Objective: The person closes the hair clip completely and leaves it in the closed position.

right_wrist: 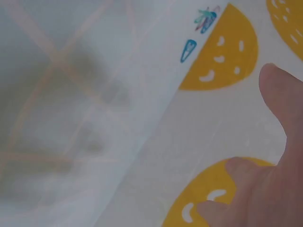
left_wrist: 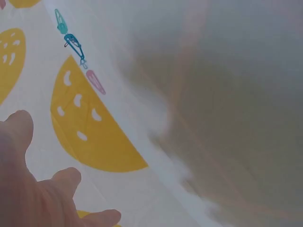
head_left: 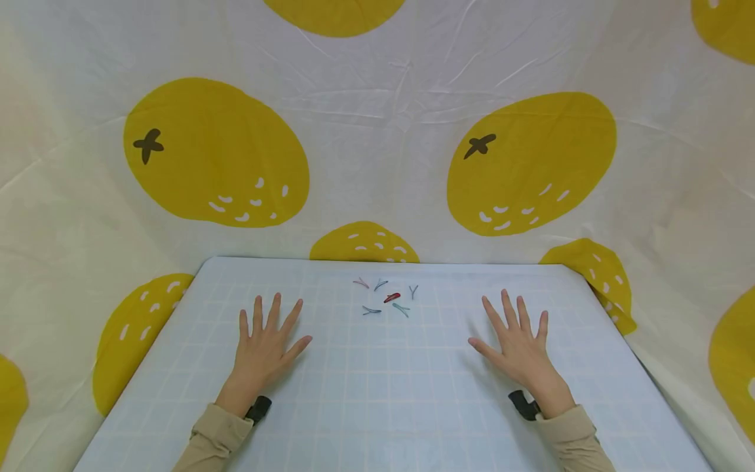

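Note:
Several snap hair clips lie in a loose group near the far side of the table, between the two hands. A red clip (head_left: pixel 392 297) lies in the middle of them. Around it are a pink clip (head_left: pixel 361 282), a teal clip (head_left: pixel 401 309) and blue clips, one blue clip (head_left: pixel 371 311) at the near left. To the left of the group, my left hand (head_left: pixel 262 351) has its fingers spread and holds nothing. My right hand (head_left: pixel 522 354) is on the other side, fingers likewise spread, with nothing in it. Both wrist views show fingers and thumb apart.
The table (head_left: pixel 377 393) has a pale cover with a grid of light lines. Behind it and at its sides hangs a white cloth (head_left: pixel 377 157) with large yellow fruit prints. A dark wrist camera (head_left: pixel 258 410) sits at the left cuff, another wrist camera (head_left: pixel 523 405) at the right.

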A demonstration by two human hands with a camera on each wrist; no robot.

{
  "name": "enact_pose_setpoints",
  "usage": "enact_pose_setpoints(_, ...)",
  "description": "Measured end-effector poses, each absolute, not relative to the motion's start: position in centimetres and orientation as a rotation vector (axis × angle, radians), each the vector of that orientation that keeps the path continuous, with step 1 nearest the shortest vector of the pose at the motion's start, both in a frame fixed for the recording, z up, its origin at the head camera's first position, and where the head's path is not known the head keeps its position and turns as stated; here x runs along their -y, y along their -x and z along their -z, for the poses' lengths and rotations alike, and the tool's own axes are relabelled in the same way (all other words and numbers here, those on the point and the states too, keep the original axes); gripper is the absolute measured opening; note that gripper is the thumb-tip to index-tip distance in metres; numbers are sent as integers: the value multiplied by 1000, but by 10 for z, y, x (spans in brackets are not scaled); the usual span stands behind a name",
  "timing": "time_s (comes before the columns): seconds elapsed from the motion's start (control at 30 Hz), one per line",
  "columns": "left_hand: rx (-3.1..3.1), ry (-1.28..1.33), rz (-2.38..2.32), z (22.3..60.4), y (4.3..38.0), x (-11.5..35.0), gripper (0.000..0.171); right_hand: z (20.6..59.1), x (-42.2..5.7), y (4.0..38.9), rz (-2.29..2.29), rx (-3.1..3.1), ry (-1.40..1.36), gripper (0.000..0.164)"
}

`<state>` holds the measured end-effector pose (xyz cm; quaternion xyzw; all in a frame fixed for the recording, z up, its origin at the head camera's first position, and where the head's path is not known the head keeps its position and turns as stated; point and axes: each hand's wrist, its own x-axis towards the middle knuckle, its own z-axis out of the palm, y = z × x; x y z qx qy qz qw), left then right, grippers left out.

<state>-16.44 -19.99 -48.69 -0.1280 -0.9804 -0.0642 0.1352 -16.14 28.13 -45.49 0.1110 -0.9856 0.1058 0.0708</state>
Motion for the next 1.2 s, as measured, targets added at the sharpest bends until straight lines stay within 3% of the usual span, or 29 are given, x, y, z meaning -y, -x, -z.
enact_pose_setpoints(0.77,2727,446,246,483,174,198,71,453,-275,168,-444,2780,-370,82)
enact_pose_setpoints(1.2,2576,446,798,478,191,192,50,449,-265,181,-637,2460,-239,59)
